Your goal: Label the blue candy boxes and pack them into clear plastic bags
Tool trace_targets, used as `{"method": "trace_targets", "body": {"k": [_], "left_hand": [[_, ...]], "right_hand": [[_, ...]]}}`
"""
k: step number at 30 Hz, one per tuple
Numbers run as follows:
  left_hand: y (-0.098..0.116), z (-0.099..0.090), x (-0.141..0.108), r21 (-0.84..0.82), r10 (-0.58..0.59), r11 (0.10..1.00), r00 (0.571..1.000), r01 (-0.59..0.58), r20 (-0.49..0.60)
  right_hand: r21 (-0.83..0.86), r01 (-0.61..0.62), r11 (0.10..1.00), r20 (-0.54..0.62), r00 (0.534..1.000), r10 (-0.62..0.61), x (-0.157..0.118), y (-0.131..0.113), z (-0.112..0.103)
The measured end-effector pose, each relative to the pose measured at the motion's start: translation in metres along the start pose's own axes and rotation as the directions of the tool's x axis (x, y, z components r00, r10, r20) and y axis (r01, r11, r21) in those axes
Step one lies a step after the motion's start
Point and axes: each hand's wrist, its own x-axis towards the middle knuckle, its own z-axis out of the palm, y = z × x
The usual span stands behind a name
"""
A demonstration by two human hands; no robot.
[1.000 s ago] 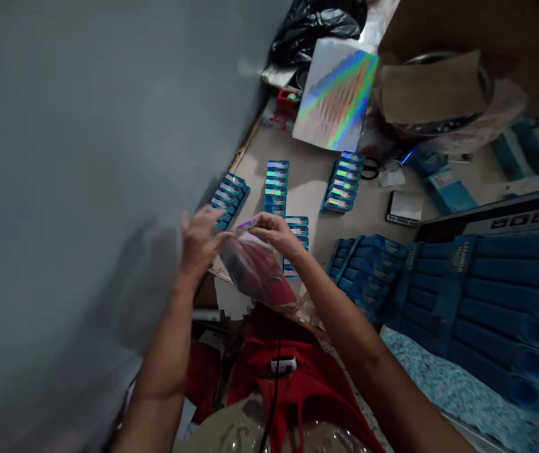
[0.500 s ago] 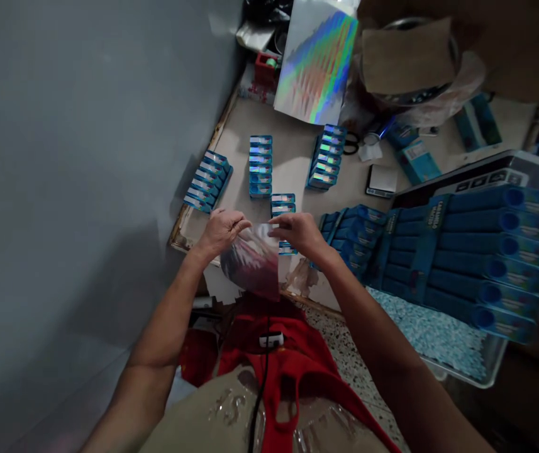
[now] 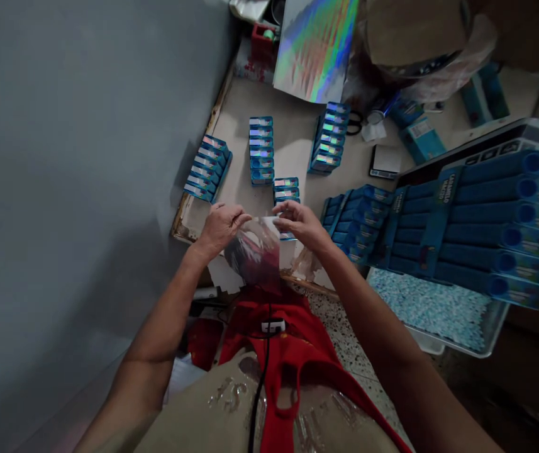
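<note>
A clear plastic bag [image 3: 257, 255] hangs over the near edge of the table, in front of the red apron. My left hand [image 3: 222, 228] pinches its upper left corner between thumb and curled fingers. At its upper right corner, my right hand [image 3: 300, 223] has thumb and fingertips closed on the plastic. Just beyond the right hand stands a short row of small blue boxes [image 3: 287, 184], partly hidden by that hand. Another row of blue boxes [image 3: 261, 151] stands farther back, with a slanted row [image 3: 207, 168] at the left edge.
Another box row [image 3: 329, 138], scissors [image 3: 355, 123] and a small scale [image 3: 385, 162] lie farther right. Large bundled blue boxes [image 3: 477, 220] rest over a plastic bin [image 3: 498, 330] of pale blue pieces. Holographic sheets [image 3: 314, 50] and a red tape dispenser [image 3: 263, 41] sit behind.
The view has tilted slightly, so the table and boxes appear higher. The fingers of my right hand have shifted a little at the bag's corner, and my left hand keeps its pinch.
</note>
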Motion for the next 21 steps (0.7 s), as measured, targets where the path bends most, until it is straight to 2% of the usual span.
{"method": "trace_targets", "body": {"k": [3,5,8,12,15,18,21], "left_hand": [[0.009,0.012,-0.001,-0.028,0.042,0.999,0.997,-0.044,-0.067],[0.013,0.024,-0.004,0.015,0.075,0.997,0.995,-0.074,-0.070],[0.014,0.040,-0.006,0.020,0.052,0.999,0.996,-0.050,-0.068],[0.012,0.049,-0.004,-0.069,0.046,0.997,0.998,-0.044,0.031],[0.015,0.048,-0.001,-0.032,0.035,0.999,0.996,-0.032,0.083],[0.022,0.050,0.000,0.035,0.005,0.999,1.000,-0.006,0.030],[0.028,0.055,0.001,0.079,0.015,0.997,0.999,-0.012,-0.036]], "right_hand": [[-0.052,0.021,0.998,-0.075,0.997,-0.025,-0.003,0.006,0.003],[-0.112,0.001,0.994,-0.117,0.993,-0.014,-0.006,0.011,0.004],[-0.195,-0.043,0.980,-0.150,0.989,0.013,-0.010,0.014,0.002],[-0.370,-0.101,0.923,-0.135,0.989,0.053,-0.014,0.013,-0.002],[-0.477,-0.150,0.866,-0.150,0.985,0.088,-0.015,0.010,-0.002],[-0.555,-0.134,0.821,-0.200,0.979,0.024,-0.018,0.010,-0.002],[-0.582,-0.054,0.812,-0.215,0.972,-0.090,-0.023,0.011,-0.003]]}}
